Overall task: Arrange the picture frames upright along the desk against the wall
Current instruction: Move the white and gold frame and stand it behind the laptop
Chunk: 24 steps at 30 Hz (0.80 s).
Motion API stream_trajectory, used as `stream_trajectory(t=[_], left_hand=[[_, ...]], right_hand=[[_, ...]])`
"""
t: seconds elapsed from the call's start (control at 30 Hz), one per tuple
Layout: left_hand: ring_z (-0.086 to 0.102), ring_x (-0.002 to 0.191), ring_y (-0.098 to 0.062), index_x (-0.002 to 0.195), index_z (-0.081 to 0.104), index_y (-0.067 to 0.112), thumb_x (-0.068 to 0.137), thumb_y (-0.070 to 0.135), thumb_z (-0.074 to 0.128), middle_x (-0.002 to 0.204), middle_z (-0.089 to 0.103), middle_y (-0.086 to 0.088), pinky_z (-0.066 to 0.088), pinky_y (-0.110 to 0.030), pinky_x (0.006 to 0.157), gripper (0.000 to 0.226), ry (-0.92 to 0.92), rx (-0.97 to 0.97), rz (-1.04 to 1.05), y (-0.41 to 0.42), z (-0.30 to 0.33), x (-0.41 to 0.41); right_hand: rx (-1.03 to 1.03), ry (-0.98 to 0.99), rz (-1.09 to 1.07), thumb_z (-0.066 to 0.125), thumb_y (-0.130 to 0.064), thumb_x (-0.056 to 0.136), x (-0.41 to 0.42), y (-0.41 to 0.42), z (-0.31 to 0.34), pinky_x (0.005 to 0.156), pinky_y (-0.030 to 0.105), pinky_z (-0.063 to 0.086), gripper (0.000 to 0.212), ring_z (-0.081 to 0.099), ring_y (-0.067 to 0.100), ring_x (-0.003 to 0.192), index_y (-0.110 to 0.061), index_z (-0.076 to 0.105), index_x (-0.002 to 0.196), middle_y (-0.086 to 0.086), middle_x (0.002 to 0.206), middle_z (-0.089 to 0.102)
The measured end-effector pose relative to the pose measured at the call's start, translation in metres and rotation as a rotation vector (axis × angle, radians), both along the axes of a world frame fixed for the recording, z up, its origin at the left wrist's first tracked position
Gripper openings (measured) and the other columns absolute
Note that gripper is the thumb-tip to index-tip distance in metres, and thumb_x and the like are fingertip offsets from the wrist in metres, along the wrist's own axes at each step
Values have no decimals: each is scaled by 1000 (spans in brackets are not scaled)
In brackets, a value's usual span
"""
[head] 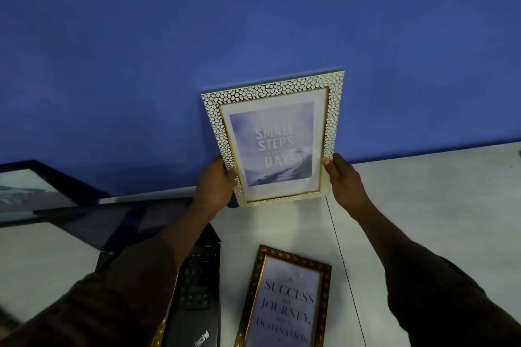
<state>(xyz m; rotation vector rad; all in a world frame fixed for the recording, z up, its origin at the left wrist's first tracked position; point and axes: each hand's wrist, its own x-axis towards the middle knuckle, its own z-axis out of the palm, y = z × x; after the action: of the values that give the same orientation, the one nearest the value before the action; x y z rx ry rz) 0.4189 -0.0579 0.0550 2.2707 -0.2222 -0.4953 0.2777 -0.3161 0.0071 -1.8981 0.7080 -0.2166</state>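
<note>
A white pebble-patterned picture frame (272, 138) with gold inner trim, reading "Small steps every day", stands upright near the blue wall, its bottom edge at the white desk (423, 205). My left hand (215, 183) grips its lower left side and my right hand (342, 177) grips its lower right side. A dark gold-trimmed frame (284, 301) reading "Success is a journey" lies flat on the desk in front. A black frame (33, 189) with a landscape print lies tilted at the far left.
A black open laptop (194, 290) sits under my left forearm, its screen (112, 222) leaning back to the left. A seam (342, 262) runs across the desk between two tabletops. The blue wall (253, 22) fills the upper view.
</note>
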Motion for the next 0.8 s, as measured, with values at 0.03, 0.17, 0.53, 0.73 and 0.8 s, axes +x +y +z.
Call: stream_trajectory(t=[0.03, 0.17, 0.53, 0.73, 0.8], left_hand=[[70, 97, -29, 108, 62, 14, 93, 24, 53, 107, 73, -8, 58, -50, 86, 20, -7, 18, -2, -1, -10, 2], [67, 103, -34, 113, 60, 11, 96, 21, 51, 113, 70, -12, 55, -49, 90, 22, -13, 83, 34, -9, -28, -6], [64, 105, -35, 117, 54, 15, 87, 27, 55, 117, 67, -11, 55, -47, 90, 32, 72, 55, 61, -15, -35, -10], [63, 113, -31, 124, 54, 15, 91, 24, 64, 126, 67, -10, 50, -37, 95, 36, 173, 32, 57, -1, -51, -48], [61, 119, -29, 139, 47, 14, 94, 23, 65, 135, 61, -11, 47, -31, 94, 49, 265, 14, 39, 10, -62, -75]], right_hand=[[-12, 27, 7, 42, -43, 107, 1, -2, -7, 84, 36, 48, 33, 64, 20, 91, -17, 61, 114, 1, 103, 68], [-40, 87, 41, 41, -42, 107, -1, -4, -30, 89, 37, 52, 38, 66, 22, 99, -16, 61, 126, 4, 116, 70], [-63, 83, -4, 44, -40, 106, 1, -2, -29, 92, 28, 44, 42, 64, 27, 118, -16, 56, 138, 7, 134, 67], [8, 186, -151, 55, -46, 100, -25, 10, -30, 99, 37, 48, 51, 63, 30, 122, -15, 52, 141, 12, 137, 65], [-11, 240, -154, 56, -44, 100, -47, 22, -35, 94, 35, 49, 48, 66, 30, 116, -15, 53, 138, 14, 131, 68]])
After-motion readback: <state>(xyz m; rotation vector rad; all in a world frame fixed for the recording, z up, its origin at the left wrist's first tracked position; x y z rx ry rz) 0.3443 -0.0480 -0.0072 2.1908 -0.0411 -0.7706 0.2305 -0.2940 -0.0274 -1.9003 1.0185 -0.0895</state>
